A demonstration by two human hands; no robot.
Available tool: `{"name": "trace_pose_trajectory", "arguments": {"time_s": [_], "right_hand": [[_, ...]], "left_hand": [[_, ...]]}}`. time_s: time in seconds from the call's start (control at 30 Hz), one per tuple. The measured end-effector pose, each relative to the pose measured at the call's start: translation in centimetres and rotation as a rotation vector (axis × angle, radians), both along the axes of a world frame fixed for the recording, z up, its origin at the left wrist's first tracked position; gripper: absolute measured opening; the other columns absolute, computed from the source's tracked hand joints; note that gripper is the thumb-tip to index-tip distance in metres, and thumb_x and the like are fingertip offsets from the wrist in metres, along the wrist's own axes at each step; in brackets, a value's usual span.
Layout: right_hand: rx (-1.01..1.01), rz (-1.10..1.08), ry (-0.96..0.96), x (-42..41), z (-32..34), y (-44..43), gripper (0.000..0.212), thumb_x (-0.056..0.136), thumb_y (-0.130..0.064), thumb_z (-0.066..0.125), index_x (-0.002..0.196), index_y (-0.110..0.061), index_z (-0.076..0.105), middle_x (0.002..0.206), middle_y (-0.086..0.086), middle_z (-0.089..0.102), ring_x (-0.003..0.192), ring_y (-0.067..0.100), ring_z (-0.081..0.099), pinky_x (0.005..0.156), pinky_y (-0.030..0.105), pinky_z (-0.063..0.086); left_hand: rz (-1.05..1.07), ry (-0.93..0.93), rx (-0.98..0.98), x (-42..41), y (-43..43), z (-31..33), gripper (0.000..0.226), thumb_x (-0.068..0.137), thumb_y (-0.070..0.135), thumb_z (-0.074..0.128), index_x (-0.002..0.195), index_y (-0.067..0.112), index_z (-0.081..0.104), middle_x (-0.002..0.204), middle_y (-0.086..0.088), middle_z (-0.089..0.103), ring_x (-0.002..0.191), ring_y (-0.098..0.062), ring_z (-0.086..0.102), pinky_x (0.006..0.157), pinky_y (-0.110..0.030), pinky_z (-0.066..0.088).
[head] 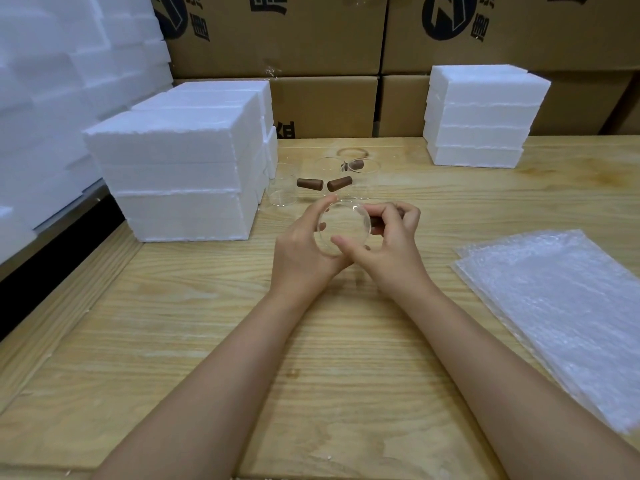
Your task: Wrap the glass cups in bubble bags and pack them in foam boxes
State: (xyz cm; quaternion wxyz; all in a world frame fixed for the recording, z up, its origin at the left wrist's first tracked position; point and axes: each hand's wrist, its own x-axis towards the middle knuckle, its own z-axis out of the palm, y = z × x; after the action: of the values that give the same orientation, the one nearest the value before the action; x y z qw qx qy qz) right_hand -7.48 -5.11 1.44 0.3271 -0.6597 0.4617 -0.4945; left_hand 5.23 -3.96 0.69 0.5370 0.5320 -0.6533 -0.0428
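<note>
A clear glass cup (346, 220) with a brown handle is held over the middle of the wooden table (207, 341). My left hand (304, 251) grips its left wall, fingers curled round the rim. My right hand (388, 244) holds its right side, with fingers curled on the brown handle and the thumb against the glass. More glass cups (284, 185) with brown handles (310, 184) stand just behind. A stack of bubble bags (561, 306) lies at the right. White foam boxes (180, 174) are piled at the left, with another stack of foam boxes (481, 123) at the back right.
Brown cardboard cartons (311, 39) form a wall behind the table. Large white foam blocks (52, 81) fill the far left beyond the table's edge. Bare tabletop lies in front of my arms.
</note>
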Motion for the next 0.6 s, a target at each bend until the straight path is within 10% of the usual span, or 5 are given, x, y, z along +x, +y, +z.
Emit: {"name": "trace_pose_trajectory", "arguments": {"time_s": [0.3, 0.6], "right_hand": [[-0.042, -0.196, -0.079, 1.3, -0.3, 0.0, 0.035, 0.078, -0.042, 0.072, 0.096, -0.023, 0.049, 0.113, -0.001, 0.028, 0.103, 0.003, 0.039, 0.089, 0.005, 0.034], [-0.018, -0.239, -0.199, 1.5, -0.1, -0.5, 0.028, 0.096, -0.034, 0.051, 0.072, -0.019, 0.050, 0.096, -0.007, 0.031, 0.083, -0.021, 0.038, 0.076, -0.006, 0.024]], "left_hand": [[0.023, -0.140, -0.085, -0.6, 0.2, 0.0, 0.071, 0.057, 0.018, 0.091, 0.119, -0.001, 0.062, 0.113, -0.009, 0.070, 0.093, -0.023, 0.070, 0.083, -0.012, 0.039], [-0.019, -0.073, -0.042, -0.4, 0.1, -0.1, 0.072, 0.060, 0.028, 0.088, 0.125, 0.015, 0.060, 0.111, 0.017, 0.062, 0.081, -0.015, 0.066, 0.072, -0.031, 0.054]]}}
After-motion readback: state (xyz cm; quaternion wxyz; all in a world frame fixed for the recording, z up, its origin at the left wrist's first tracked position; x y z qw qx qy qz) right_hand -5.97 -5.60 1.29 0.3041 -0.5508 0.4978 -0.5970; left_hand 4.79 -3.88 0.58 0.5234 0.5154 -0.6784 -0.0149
